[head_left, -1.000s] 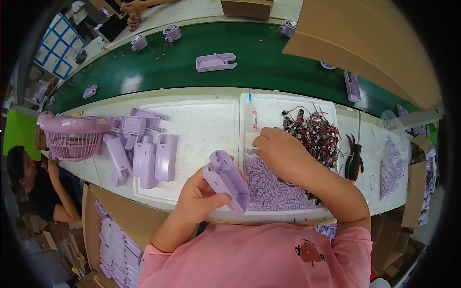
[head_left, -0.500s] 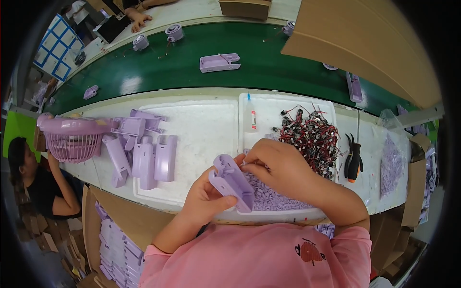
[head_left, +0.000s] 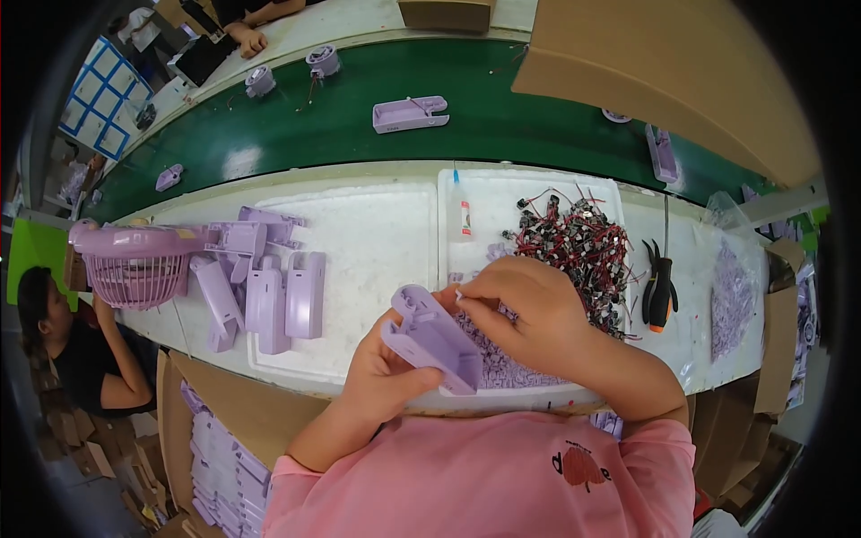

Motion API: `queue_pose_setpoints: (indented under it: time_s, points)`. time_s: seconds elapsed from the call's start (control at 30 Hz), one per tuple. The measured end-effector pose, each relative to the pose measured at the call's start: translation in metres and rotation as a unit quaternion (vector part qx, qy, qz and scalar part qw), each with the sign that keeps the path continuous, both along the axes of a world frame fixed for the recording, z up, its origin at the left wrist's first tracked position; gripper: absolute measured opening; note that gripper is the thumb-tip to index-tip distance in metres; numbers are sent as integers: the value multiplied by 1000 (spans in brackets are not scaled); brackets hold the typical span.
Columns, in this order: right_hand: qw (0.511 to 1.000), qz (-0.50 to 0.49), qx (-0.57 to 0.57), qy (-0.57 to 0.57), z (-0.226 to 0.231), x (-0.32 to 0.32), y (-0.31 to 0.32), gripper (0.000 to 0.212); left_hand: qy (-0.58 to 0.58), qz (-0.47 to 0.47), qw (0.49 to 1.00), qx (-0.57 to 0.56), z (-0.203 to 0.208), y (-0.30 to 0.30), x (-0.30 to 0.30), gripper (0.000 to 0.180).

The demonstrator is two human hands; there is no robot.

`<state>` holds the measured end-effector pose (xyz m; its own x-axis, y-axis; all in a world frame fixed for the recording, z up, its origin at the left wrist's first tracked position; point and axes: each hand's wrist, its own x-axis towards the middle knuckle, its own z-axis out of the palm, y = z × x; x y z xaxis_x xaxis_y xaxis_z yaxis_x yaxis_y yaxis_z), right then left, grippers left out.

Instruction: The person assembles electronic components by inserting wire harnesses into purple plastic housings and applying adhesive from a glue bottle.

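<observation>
My left hand (head_left: 377, 372) is wrapped round a lilac plastic housing (head_left: 438, 342), held tilted with its hollow side up. Just beside the housing's upper end, my right hand (head_left: 534, 305) pinches a tiny pale plastic piece (head_left: 459, 296) between thumb and forefinger. Under my right hand, small lilac plastic parts (head_left: 513, 366) lie heaped in a white foam tray (head_left: 489, 179). Beyond them is a pile of small black switches with red and black wires (head_left: 574, 242). In the same tray stands or lies a small glue bottle (head_left: 462, 215) with a blue tip.
Lilac housings (head_left: 305, 296) and a basket-like fan part (head_left: 139, 264) sit at left. Pliers (head_left: 649, 282) and a screwdriver (head_left: 663, 291) lie at right, near a bag of lilac parts (head_left: 734, 305). Past the table runs a green conveyor (head_left: 341, 152); cardboard (head_left: 664, 90) overhangs it.
My right fingertips have drawn slightly away from the housing, and the tiny pale piece now shows between them. The housing has tilted a little. Across the conveyor, another person's hand has curled up.
</observation>
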<state>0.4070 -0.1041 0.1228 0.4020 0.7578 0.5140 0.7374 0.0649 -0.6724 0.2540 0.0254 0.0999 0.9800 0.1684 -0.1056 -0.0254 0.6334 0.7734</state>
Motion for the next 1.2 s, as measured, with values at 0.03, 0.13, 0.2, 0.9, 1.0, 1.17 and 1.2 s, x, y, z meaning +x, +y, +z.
queue_pose_setpoints:
  time_s: [0.03, 0.13, 0.2, 0.9, 1.0, 1.17, 1.2]
  points:
    - [1000, 1, 0, 1, 4, -1, 0, 14, 1, 1, 1000, 0, -1, 0, 0, 67]
    - [999, 41, 19, 18, 12, -8, -1, 15, -7, 15, 992, 124, -2, -4, -1, 66]
    - [998, 47, 32, 0, 11, -12, 1, 15, -12, 42, 985, 169, -2, -9, -2, 66]
    - [960, 52, -121, 249, 9, 1, 8, 14, -37, 76, 929, 361, -12, -11, 1, 75]
    - [985, 36, -155, 71, 12, 19, 21, 10, 71, 91, 991, 60, 1, -10, -1, 67]
    - [902, -7, -314, -296, -3, 51, 43, 17, 55, 77, 994, -61, 8, 6, -9, 50]
    - [901, -9, -313, -300, -8, 54, 44, 17, 52, 77, 994, -61, 10, 7, -8, 50]
